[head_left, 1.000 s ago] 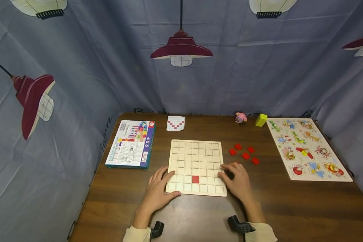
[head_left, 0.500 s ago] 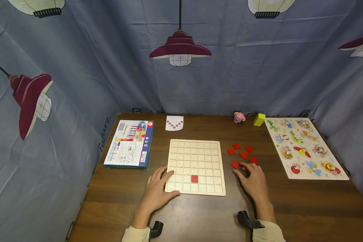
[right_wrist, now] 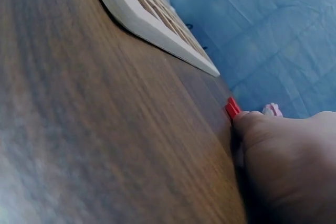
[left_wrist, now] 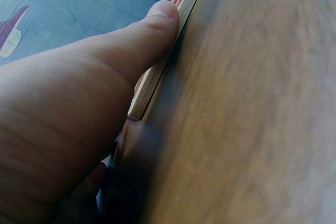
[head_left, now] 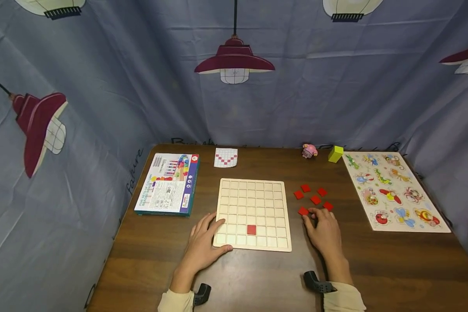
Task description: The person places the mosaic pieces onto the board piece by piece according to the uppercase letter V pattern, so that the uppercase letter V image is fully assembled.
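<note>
In the head view a pale wooden grid board lies on the table, one red square tile in a cell near its front. My left hand rests at the board's front left corner, fingers along the left edge, the thumb laid straight against the front edge. To the right of the board, my right hand pinches a red tile by its near corner. The right wrist view shows that tile at the thumb tip. Several loose red tiles lie just beyond these fingers.
A small card with a red V pattern lies behind the board. The flat boxed set is at the left. At the back right are a pink figurine, a yellow-green block and an insect picture board.
My right hand has left the board's right edge and moved right to the loose red tiles, its thumb and finger closing on the nearest one. The left hand keeps its place.
</note>
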